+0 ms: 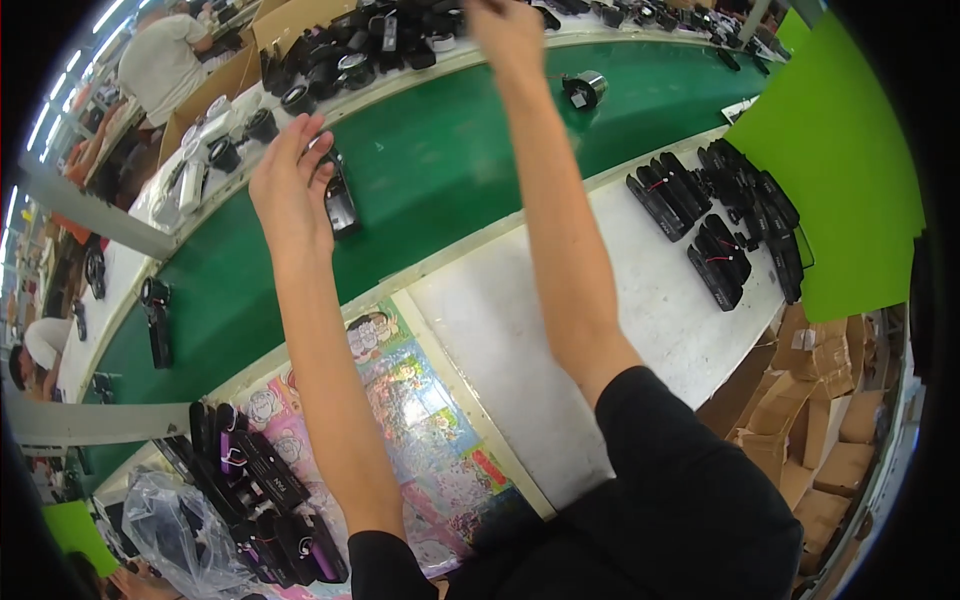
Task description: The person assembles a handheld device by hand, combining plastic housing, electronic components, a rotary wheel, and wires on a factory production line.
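Observation:
My left hand (pixel 292 185) is over the green conveyor belt (pixel 430 130), its fingers apart and slightly bent. Just right of it lies a black, glossy elongated device (pixel 341 205), partly hidden by the fingers. My right arm stretches across the belt to the far side. There my right hand (pixel 508 38) is at the heap of black parts (pixel 350 50), smeared by motion and cut by the upper edge, so its grip does not show. Right of that forearm a round silver-and-black motor-like part (pixel 585 90) with a thin wire sits on the belt.
A white worktop (pixel 480 310) beside a picture-covered mat (pixel 410 390) is near me. Black casings with red wires (pixel 670 195) stand at the right, black-and-purple ones (pixel 265 480) at the lower left by a plastic bag (pixel 180 530). A green panel (pixel 840 170) and cardboard boxes (pixel 810 400) are right.

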A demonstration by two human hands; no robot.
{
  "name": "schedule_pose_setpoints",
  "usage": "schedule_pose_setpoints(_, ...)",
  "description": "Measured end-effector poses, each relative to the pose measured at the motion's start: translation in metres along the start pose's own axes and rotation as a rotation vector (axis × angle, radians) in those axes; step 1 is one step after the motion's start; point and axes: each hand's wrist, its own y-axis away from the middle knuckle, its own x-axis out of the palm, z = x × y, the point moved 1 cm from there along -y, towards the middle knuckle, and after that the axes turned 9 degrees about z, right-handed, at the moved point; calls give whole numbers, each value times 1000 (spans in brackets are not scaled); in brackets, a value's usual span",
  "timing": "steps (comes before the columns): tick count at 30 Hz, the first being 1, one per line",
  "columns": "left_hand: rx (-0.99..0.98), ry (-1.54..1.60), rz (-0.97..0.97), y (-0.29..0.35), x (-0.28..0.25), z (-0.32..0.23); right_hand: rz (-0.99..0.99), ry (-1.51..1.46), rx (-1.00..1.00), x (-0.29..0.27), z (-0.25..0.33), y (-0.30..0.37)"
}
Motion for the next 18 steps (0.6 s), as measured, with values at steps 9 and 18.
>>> schedule_pose_setpoints(9, 122, 108, -134, 3, -16, -43, 8, 544, 434, -83, -186, -12)
schedule_pose_setpoints(18, 249, -358, 256, 13, 30, -33, -108, -265, 504, -84, -165, -28)
